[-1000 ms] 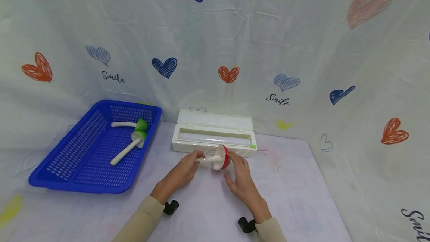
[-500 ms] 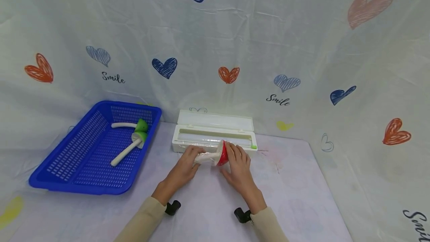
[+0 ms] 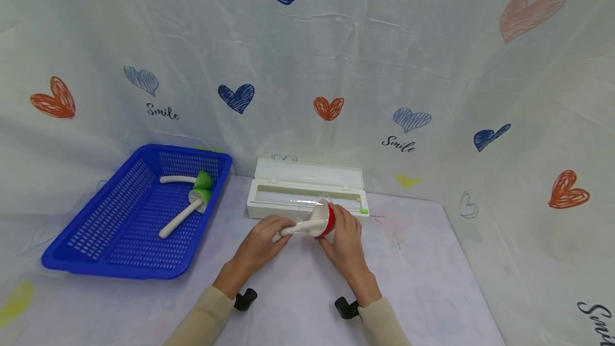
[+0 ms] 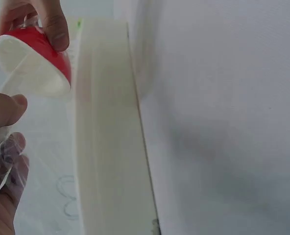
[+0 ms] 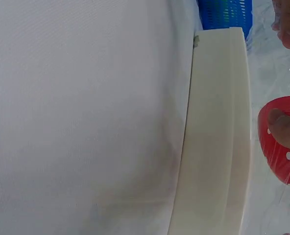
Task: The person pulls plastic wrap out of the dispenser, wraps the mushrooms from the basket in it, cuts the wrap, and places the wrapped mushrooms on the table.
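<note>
A toy mushroom with a white stem and a red, white-dotted cap lies sideways between the two hands, clear cling film around it. My left hand holds the stem's end and bunched film, thumb and fingers around it in the left wrist view. At the other end my right hand grips the red cap, its thumb pressed on the dotted side. Just behind the hands stands a white cling film dispenser, lid raised and a film roll inside.
A blue plastic basket stands on the left with two green-capped toy mushrooms in it. A white cloth covers the table, and a white curtain printed with hearts hangs behind.
The mushroom has turned, so its cap now tilts up to the right and the stem down to the left. My right hand has moved from fingertip contact to a fuller grip on the cap.
</note>
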{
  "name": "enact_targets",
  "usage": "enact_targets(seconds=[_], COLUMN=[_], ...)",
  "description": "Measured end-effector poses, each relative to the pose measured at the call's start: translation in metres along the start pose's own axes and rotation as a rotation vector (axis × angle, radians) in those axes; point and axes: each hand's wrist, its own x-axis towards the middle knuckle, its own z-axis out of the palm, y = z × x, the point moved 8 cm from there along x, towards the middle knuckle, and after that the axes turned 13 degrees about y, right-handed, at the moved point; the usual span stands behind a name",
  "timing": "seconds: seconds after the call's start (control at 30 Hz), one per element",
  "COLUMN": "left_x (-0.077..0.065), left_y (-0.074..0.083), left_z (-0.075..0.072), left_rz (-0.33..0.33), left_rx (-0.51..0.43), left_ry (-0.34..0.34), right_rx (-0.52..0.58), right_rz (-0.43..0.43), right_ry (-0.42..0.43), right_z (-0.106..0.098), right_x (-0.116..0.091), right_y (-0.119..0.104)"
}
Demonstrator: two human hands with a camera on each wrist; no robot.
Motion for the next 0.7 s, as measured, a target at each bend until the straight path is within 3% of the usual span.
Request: enact_targets(seconds=[0.27,0.47,0.7], left_x=[0.013,0.021,0.028], left_y=[0.014,0.019,0.027], left_z=[-0.014,-0.021,-0.028], left_rz=[0.113,0.131,0.127], left_rx=[-0.047,-0.071,-0.091], left_ry=[0.091,0.149,0.135], right_rx=[0.030,0.043,0.064], right_rz=[-0.094,-0.091,-0.083], right_ry=[0.133,0.167,0.192], right_z=[-0.020,-0.028,-0.039], right_x=[0.006,0.008,0.010], right_y=[-0.009,-0.012,-0.017])
